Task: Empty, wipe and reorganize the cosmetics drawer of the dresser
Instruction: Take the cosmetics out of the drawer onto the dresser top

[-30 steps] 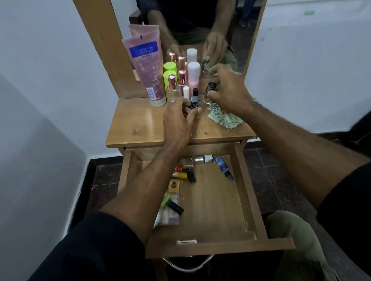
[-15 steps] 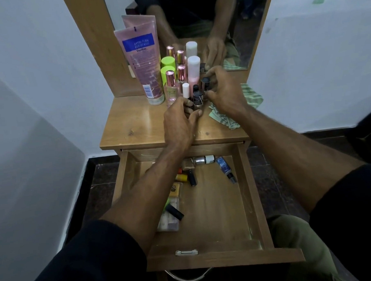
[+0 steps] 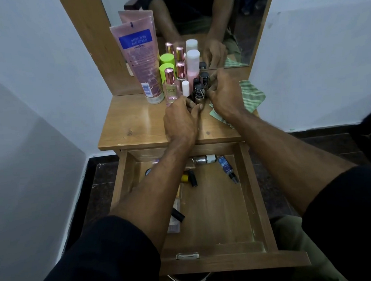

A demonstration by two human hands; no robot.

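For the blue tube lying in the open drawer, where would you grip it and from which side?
Pinch the blue tube across its wider blue body from above. It lies flat on the drawer floor, dark narrow cap pointing toward the front, with bare wood on both long sides for fingers; the right hand looks nearer.

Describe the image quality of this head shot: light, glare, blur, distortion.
Head view: dim, flat indoor light with bluish walls; wide-angle lens bows the drawer and wall edges outward; faint glare on the dresser top and the rose-gold caps; the left hand and right hand look slightly soft; small bottle labels beyond the Vaseline tube are unreadable.
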